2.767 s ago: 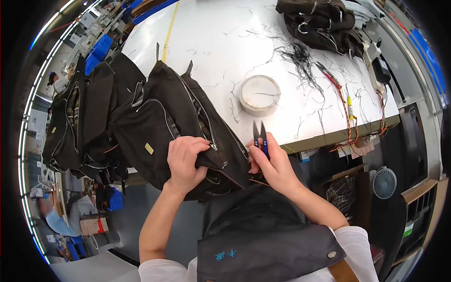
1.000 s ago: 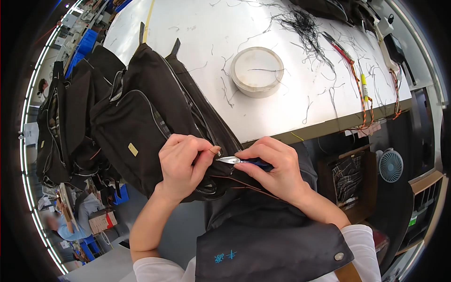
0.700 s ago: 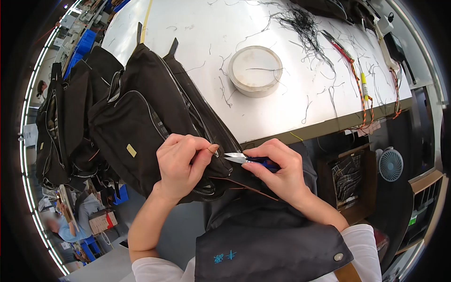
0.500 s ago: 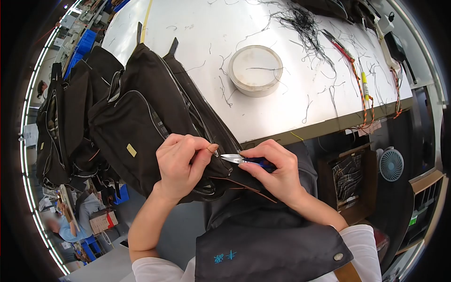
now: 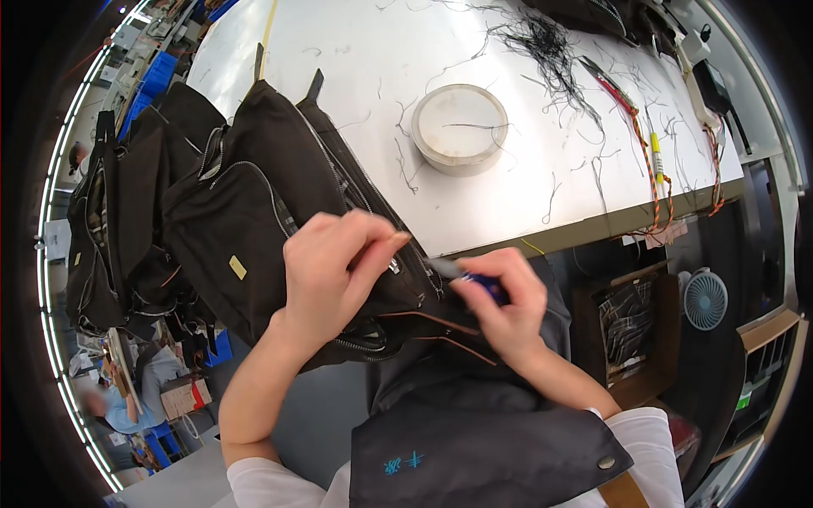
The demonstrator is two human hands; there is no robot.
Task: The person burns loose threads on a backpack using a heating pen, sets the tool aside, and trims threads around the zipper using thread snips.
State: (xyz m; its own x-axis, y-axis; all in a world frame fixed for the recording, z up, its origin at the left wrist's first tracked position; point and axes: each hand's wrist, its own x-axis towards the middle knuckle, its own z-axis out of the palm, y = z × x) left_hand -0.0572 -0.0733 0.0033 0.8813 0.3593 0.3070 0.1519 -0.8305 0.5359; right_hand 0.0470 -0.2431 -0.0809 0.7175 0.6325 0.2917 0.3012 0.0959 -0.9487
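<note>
Over to the left of the dark-brown backpack (image 5: 241, 224), a second dark bag (image 5: 135, 203) lies against it, a plaid lining peeking from its opening. The backpack itself, wearing a small cream label (image 5: 238, 267), lies at the near side of the white table (image 5: 364, 55), its metal zippers running down toward the worker's hands. I can see the left hand (image 5: 334, 254) just over the backpack's lower right part, thumb and fingertips pinched together; whether a thread is caught between them I can't tell. Beside the backpack's right edge, the right hand (image 5: 512, 296) has its fingers closed around blue-handled thread snips (image 5: 493, 288), whose blades point toward the bag but are too blurred for me to judge their gap. Right of the backpack, up on the table, sits a round lidded tub (image 5: 460, 127); farther right of it come a tangle of black thread (image 5: 546, 51) and a yellow marker (image 5: 657, 157).
</note>
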